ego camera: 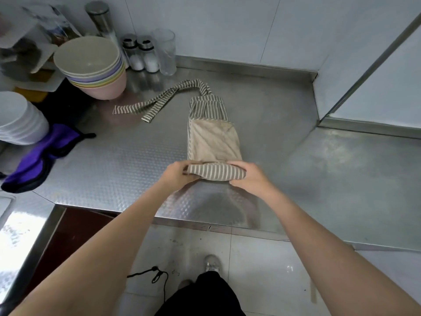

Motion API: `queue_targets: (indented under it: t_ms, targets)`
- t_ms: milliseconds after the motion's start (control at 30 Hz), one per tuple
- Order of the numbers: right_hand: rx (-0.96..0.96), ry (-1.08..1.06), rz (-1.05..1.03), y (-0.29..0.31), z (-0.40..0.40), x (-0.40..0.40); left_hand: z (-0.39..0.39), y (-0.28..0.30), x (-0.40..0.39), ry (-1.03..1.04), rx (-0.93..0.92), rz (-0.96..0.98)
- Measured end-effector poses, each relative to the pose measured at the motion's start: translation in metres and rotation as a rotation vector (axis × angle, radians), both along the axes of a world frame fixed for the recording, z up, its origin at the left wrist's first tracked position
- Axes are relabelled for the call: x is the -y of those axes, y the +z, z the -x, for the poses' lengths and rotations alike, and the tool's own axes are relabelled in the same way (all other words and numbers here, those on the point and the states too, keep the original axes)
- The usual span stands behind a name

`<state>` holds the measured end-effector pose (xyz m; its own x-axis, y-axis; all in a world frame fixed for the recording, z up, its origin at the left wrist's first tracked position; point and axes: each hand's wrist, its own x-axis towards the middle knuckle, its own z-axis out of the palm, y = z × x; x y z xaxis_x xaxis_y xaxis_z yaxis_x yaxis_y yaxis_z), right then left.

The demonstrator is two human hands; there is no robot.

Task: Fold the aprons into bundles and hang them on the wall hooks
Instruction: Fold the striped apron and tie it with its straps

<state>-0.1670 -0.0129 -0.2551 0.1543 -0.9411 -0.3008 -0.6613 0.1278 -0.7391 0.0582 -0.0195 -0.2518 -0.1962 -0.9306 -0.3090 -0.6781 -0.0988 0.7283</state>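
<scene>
Left hand [176, 173] and right hand [248, 176] both gripping the rolled near end of the apron [213, 142], one at each end of the roll, fingers curled around striped cloth. Hands apart, roll between them, low over the counter [127, 165] near its front edge. Beyond the hands: rest of apron lying flat as a narrow folded strip, beige side up, striped top at far end. Straps [157, 101] trailing from that end, off to far left, flat on steel. Farther left of the left hand: purple cloth [43, 156], white plates [18, 119], stacked bowls [93, 67]. Far behind: two shakers [142, 55], glass [165, 51], tall steel bottle [102, 19] against wall. Below the arms: tiled floor, black cord [157, 275], shoe [211, 263].
</scene>
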Motion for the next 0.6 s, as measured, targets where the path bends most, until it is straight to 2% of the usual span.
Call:
queue_targets:
  t_ms: [100,167,233,367,400,467,567,600]
  targets:
    - [0.216,-0.139,-0.180,0.012,0.006,-0.005,-0.004,0.004,-0.006,0.186,-0.291,-0.179]
    - [0.273,-0.224,-0.155,0.012,-0.001,-0.010,-0.002,0.007,-0.011,0.244,-0.365,-0.246]
    - [0.235,-0.351,-0.060,0.006,-0.012,-0.011,0.001,0.004,-0.015,0.267,-0.245,-0.219]
    - [-0.306,-0.386,-0.042,0.006,-0.035,-0.011,0.011,-0.001,-0.023,0.281,0.005,-0.147]
    - [-0.382,-0.394,-0.051,0.009,-0.038,-0.011,0.013,-0.002,-0.024,0.276,0.053,-0.137]
    - [-0.462,-0.402,-0.068,0.014,-0.044,-0.009,0.016,0.001,-0.024,0.274,0.120,-0.102]
    - [-0.480,-0.381,-0.107,0.014,-0.048,-0.004,0.024,0.005,-0.024,0.334,0.221,-0.039]
    - [-0.485,-0.375,-0.114,0.014,-0.048,-0.003,0.028,0.007,-0.026,0.340,0.309,0.009]
